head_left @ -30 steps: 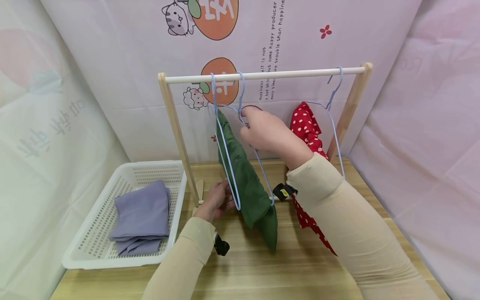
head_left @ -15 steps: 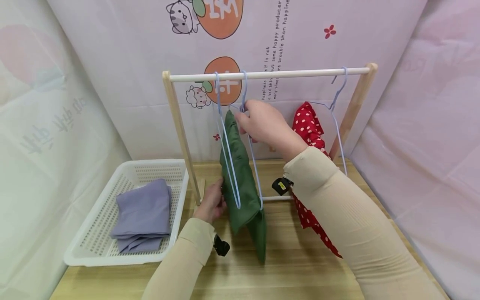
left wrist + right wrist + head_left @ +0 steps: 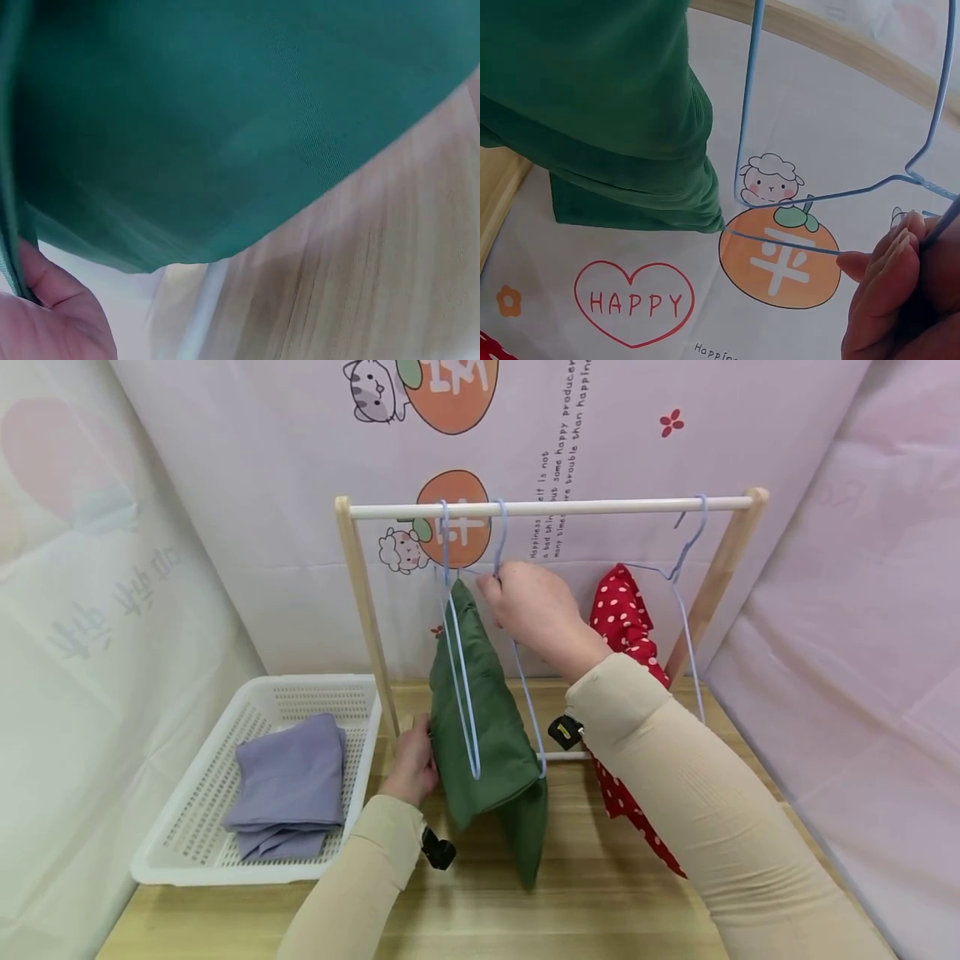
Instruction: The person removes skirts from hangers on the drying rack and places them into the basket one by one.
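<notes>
A green cloth [image 3: 480,718] hangs folded over a light-blue wire hanger [image 3: 527,702] on the rack's white rod [image 3: 600,507]. My right hand [image 3: 540,610] grips this hanger just below its hook; its fingers curl around the wire in the right wrist view. At the cloth's left edge, my left hand [image 3: 412,764] pinches the fabric. The left wrist view shows its thumb [image 3: 64,292] against the green edge, with the other fingers partly hidden. In front of the cloth hangs a bare blue hanger [image 3: 467,702].
Farther right, a red polka-dot cloth [image 3: 621,610] hangs on another blue hanger [image 3: 684,602], partly behind my right arm. A white basket [image 3: 150,852] with a folded purple cloth [image 3: 288,777] stands left of the rack. Wooden posts [image 3: 363,602] bound the rack's sides.
My left hand has moved slightly left with the cloth's edge, and the green cloth spreads wider. My right hand has closed around the hanger's neck. The view has shifted a little.
</notes>
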The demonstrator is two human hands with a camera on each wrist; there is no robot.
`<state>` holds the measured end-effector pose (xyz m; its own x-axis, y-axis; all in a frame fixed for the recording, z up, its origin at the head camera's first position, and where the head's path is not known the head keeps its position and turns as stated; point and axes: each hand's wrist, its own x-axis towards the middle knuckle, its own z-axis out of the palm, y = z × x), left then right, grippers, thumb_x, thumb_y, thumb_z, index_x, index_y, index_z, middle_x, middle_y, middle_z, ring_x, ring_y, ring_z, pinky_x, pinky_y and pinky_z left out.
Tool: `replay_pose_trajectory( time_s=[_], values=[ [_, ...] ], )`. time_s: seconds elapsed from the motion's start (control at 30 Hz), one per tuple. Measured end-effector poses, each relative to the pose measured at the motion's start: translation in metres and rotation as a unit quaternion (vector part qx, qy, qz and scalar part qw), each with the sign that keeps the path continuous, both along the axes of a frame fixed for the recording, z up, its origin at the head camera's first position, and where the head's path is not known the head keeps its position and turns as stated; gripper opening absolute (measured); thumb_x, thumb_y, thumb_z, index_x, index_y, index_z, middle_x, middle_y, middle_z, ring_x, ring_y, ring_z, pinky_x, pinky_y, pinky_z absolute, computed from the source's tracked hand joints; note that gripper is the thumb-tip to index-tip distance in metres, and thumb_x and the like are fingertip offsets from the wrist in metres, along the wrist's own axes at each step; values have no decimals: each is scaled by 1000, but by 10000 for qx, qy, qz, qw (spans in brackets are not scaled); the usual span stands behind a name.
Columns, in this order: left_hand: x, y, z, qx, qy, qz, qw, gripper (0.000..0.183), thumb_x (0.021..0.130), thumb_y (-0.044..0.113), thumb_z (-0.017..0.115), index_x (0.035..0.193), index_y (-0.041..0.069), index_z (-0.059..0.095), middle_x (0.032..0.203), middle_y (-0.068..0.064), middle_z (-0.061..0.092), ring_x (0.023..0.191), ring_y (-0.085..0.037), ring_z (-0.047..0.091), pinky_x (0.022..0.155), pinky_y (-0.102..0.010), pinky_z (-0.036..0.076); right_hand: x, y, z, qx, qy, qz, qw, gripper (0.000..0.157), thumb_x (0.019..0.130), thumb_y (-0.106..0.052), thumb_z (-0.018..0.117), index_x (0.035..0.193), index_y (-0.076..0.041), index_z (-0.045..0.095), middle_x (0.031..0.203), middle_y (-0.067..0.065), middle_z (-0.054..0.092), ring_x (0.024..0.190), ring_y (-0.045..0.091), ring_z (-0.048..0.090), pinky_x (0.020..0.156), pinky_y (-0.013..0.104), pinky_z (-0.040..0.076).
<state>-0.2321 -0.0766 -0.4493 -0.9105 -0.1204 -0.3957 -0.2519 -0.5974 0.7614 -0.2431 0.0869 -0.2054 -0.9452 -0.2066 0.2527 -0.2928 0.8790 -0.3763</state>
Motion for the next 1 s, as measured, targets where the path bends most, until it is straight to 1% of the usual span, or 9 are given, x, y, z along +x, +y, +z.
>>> replay_pose_trajectory(
  time_s=[0.1,0.2,0.27,0.33,0.37,0.5,0.63,0.83,1.0],
  values=[
    [0,-1,2,160,68,17,9998,23,105,22,47,84,13,46,103,1,57,94,-10,58,87,-23,50,-2,1,-1,198,57,-37,9998,41,111,-38,40,93,-10,63,80,8,70,73,25,61,68,38,48],
    [1,-3,4,316,134,-21,9994,24,110,32,41,95,14,45,120,0,51,111,-12,51,100,-25,42,-3,2,-1,350,68,-37,9994,42,112,-38,38,93,-9,63,82,8,71,75,25,61,69,39,48],
    [2,-5,5,337,152,-47,9993,31,111,38,39,113,10,51,131,-2,50,121,-15,49,107,-28,40,-4,2,-1,385,59,-25,9992,42,112,-37,38,94,-8,63,83,8,71,75,26,61,69,39,49],
    [3,-6,5,298,122,-79,9994,46,111,45,40,135,7,49,140,-4,48,127,-17,48,112,-31,39,-4,2,-1,395,56,-13,9992,42,112,-37,38,94,-8,63,83,9,71,75,26,61,69,39,48],
    [3,-6,5,253,106,-81,9996,51,111,46,41,141,5,46,141,-5,48,128,-19,48,113,-33,39,-4,2,-1,394,56,-3,9992,42,112,-37,39,95,-8,63,83,9,71,74,26,61,68,39,48],
    [5,-9,2,-183,34,-97,9998,63,108,50,48,151,4,42,144,-10,47,127,-23,47,113,-37,39,-4,1,-1,399,87,34,9992,41,112,-36,40,94,-8,63,82,9,71,73,26,60,67,39,48],
    [6,-10,1,-579,169,-135,9981,67,105,54,54,150,4,49,141,-11,51,125,-23,51,111,-37,42,-4,2,-1,401,82,46,9992,40,112,-36,40,95,-8,64,82,9,70,73,26,61,67,39,49],
    [9,-11,3,-766,473,-153,9958,64,102,55,60,142,4,55,117,-4,63,103,-15,64,90,-29,54,-4,3,-1,429,58,28,9991,39,112,-36,40,97,-8,63,84,10,69,75,27,61,69,39,50],
    [15,-13,8,-876,764,-152,9931,59,101,51,64,143,9,57,117,-2,65,99,-12,67,85,-27,57,-4,4,-1,454,64,48,9989,38,111,-35,41,98,-7,63,84,10,69,75,27,62,70,39,51]
  ],
)
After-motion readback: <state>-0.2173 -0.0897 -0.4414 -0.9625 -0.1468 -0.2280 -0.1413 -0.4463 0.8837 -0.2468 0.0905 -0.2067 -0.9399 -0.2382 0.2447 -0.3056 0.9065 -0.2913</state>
